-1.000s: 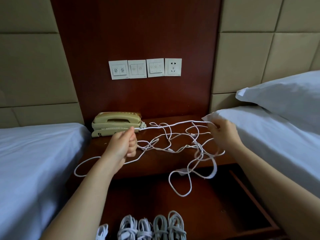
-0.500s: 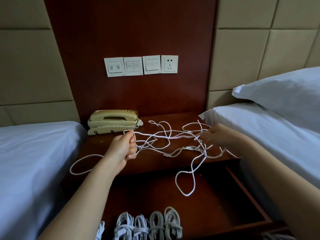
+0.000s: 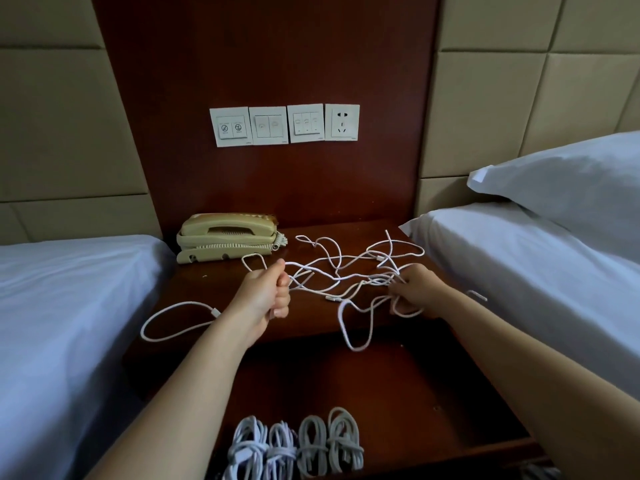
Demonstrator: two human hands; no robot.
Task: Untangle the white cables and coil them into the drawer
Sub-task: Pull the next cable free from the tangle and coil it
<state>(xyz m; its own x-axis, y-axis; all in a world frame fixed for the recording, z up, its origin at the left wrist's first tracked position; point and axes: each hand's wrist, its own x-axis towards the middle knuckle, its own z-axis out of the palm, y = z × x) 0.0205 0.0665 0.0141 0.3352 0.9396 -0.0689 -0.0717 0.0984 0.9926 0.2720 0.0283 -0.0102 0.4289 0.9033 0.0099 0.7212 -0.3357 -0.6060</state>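
We see a dark wooden surface (image 3: 207, 289) with its drawer (image 3: 415, 410) open on the near side and four coils (image 3: 298, 448) already inside. White cables (image 3: 346, 268) lie tangled on the surface, one loop hanging over the drawer. The left hand (image 3: 266, 299) is clenched on one strand; the right hand (image 3: 415, 292) grasps the tangle's right end. We judge that pulling hard could tighten knots or snag the phone (image 3: 225, 237).

Wooden nightstand (image 3: 207, 292) with phone (image 3: 225, 237), tangled white cables (image 3: 379, 279)

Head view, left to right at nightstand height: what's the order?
Left bed → cable loop → left hand → cable tangle → right hand → right bed
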